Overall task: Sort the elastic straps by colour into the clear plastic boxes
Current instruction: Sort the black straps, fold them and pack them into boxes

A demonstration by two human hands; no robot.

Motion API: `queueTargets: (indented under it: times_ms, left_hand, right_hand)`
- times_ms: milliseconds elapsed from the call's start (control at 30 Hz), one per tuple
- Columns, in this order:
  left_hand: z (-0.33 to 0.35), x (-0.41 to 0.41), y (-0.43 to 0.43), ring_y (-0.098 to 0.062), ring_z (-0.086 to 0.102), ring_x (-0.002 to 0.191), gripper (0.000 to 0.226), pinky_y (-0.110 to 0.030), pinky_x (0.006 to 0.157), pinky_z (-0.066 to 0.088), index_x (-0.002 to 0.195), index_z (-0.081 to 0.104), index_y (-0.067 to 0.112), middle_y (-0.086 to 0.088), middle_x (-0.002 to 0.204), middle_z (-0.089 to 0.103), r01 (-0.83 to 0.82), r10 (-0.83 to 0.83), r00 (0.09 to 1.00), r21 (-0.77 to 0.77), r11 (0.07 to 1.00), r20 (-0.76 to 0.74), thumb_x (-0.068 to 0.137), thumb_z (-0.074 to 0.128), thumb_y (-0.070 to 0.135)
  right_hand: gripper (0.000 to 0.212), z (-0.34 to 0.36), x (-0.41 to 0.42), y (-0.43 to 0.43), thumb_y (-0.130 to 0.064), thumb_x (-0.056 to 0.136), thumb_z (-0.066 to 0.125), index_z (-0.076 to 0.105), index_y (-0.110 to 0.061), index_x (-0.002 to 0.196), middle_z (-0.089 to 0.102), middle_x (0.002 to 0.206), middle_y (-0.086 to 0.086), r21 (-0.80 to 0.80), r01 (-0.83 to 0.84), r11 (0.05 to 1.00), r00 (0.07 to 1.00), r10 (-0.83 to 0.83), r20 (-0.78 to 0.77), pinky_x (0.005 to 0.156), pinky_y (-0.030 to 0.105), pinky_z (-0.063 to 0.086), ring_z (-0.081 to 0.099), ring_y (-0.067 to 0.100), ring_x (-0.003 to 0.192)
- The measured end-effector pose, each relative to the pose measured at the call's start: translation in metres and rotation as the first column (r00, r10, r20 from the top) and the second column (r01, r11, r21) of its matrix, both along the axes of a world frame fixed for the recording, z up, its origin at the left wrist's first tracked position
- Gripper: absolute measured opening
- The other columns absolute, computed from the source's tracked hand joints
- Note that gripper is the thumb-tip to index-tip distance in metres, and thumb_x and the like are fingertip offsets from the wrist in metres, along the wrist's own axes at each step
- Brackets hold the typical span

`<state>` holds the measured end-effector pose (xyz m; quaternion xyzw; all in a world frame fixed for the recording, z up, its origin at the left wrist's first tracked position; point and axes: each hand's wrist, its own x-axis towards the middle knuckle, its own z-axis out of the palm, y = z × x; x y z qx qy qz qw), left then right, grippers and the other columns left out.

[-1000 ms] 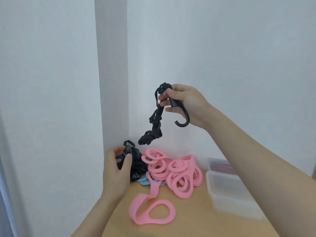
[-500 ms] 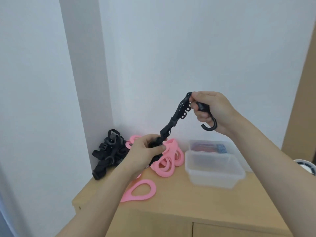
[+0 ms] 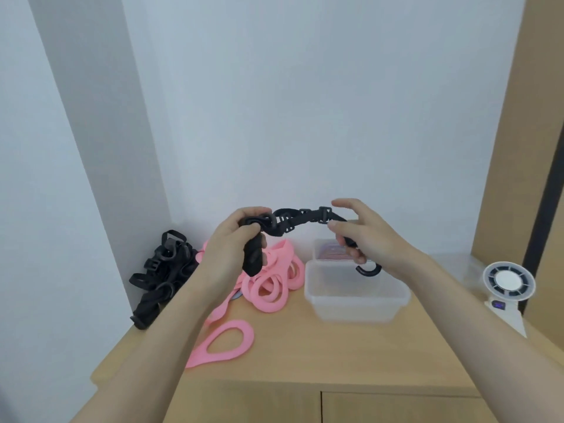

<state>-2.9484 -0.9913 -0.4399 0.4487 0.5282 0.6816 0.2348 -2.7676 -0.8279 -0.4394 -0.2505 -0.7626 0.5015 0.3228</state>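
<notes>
Left hand [image 3: 233, 242], right hand [image 3: 377, 236] and forearms are bare.

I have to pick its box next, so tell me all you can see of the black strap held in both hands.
The black strap is a dark, webbing-like band with several plastic buckles along it and a curved hook at one end. It arches between the hands. The left hand grips one bunched end, a short length hanging below the fist. The right hand holds the other, its hook hanging over the front clear box.
</notes>
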Motion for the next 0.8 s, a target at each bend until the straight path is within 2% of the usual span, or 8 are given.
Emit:
queueTargets:
  times_ms: [67, 167, 333, 400, 533, 633, 733, 800]
  left_hand:
    - [0.006, 0.005, 0.001, -0.025, 0.048, 0.065, 0.028, -0.031, 0.060, 0.051, 0.118, 0.067, 0.010, -0.009, 0.077, 0.059, 0.024, -0.024, 0.996, 0.004, 1.000, -0.082, 0.103, 0.047, -0.001]
    - [0.014, 0.013, 0.002, -0.022, 0.054, 0.063, 0.029, -0.027, 0.060, 0.050, 0.119, 0.065, 0.009, 0.002, 0.076, 0.067, 0.068, -0.065, 0.982, 0.015, 0.998, -0.176, 0.097, 0.054, -0.007]
    - [0.023, 0.023, -0.001, -0.026, 0.053, 0.065, 0.031, -0.036, 0.062, 0.050, 0.112, 0.052, 0.005, -0.009, 0.078, 0.059, 0.176, -0.168, 0.962, 0.019, 0.984, -0.215, 0.092, 0.050, -0.019]
    - [0.025, 0.027, -0.003, -0.026, 0.049, 0.060, 0.030, -0.032, 0.056, 0.048, 0.106, 0.046, 0.007, -0.013, 0.077, 0.054, 0.185, -0.177, 0.962, 0.019, 0.983, -0.207, 0.093, 0.047, -0.019]
    - [0.026, 0.028, -0.003, -0.022, 0.045, 0.057, 0.029, -0.030, 0.050, 0.042, 0.099, 0.044, 0.015, -0.004, 0.076, 0.053, 0.158, -0.154, 0.982, 0.036, 0.987, -0.107, 0.097, 0.047, -0.013]
    - [0.028, 0.030, -0.001, -0.019, 0.044, 0.057, 0.028, -0.027, 0.048, 0.040, 0.099, 0.047, 0.015, -0.002, 0.079, 0.052, 0.152, -0.149, 0.987, 0.047, 0.987, -0.051, 0.094, 0.053, -0.012]
    - [0.034, 0.031, -0.004, -0.018, 0.044, 0.057, 0.028, -0.029, 0.048, 0.037, 0.099, 0.053, 0.010, -0.008, 0.082, 0.052, 0.253, -0.254, 0.967, 0.034, 0.967, 0.034, 0.074, 0.052, 0.000]
    - [0.038, 0.027, -0.008, -0.019, 0.047, 0.065, 0.036, -0.032, 0.054, 0.039, 0.102, 0.055, 0.007, -0.011, 0.091, 0.055, 0.358, -0.359, 0.928, 0.025, 0.933, 0.097, 0.068, 0.044, 0.009]
  right_hand:
    - [0.048, -0.001, 0.000, -0.007, -0.032, 0.097, 0.066, 0.047, -0.047, 0.138, 0.051, 0.079, 0.001, 0.059, -0.086, 0.995, 0.996, 0.085, 0.030, 0.051, 0.027, 0.036, 0.045, 0.015, 0.057]
    - [0.060, 0.002, -0.004, -0.019, -0.031, 0.093, 0.071, 0.045, -0.045, 0.145, 0.051, 0.081, -0.002, 0.216, -0.152, 0.964, 0.988, 0.149, 0.028, 0.057, 0.021, 0.040, 0.045, 0.014, 0.067]
    - [0.075, 0.003, -0.013, -0.028, -0.040, 0.086, 0.075, 0.034, -0.051, 0.148, 0.051, 0.115, -0.006, 0.477, -0.055, 0.877, 0.994, 0.001, 0.112, 0.081, 0.022, 0.041, 0.050, 0.003, 0.092]
    - [0.069, 0.002, -0.013, -0.029, -0.039, 0.085, 0.074, 0.038, -0.051, 0.143, 0.048, 0.121, -0.006, 0.481, -0.044, 0.876, 0.996, 0.001, 0.089, 0.086, 0.022, 0.043, 0.051, 0.000, 0.096]
    - [0.048, 0.001, -0.009, -0.034, -0.030, 0.087, 0.075, 0.047, -0.037, 0.125, 0.042, 0.123, -0.005, 0.428, 0.037, 0.903, 0.998, -0.054, 0.027, 0.083, 0.026, 0.048, 0.061, 0.012, 0.078]
    - [0.072, 0.000, -0.011, -0.043, -0.030, 0.083, 0.080, 0.035, -0.046, 0.137, 0.037, 0.133, -0.010, 0.422, 0.029, 0.906, 1.000, -0.031, -0.001, 0.084, 0.027, 0.052, 0.061, 0.006, 0.071]
    - [0.094, 0.004, -0.021, -0.050, -0.027, 0.081, 0.082, 0.024, -0.059, 0.147, 0.037, 0.138, -0.015, 0.448, -0.074, 0.891, 0.997, 0.079, 0.009, 0.087, 0.026, 0.052, 0.059, 0.000, 0.094]
    - [0.064, 0.008, -0.026, -0.051, -0.023, 0.086, 0.077, 0.048, -0.051, 0.136, 0.048, 0.127, -0.010, 0.452, -0.118, 0.884, 0.992, 0.126, 0.013, 0.089, 0.016, 0.045, 0.050, -0.003, 0.110]
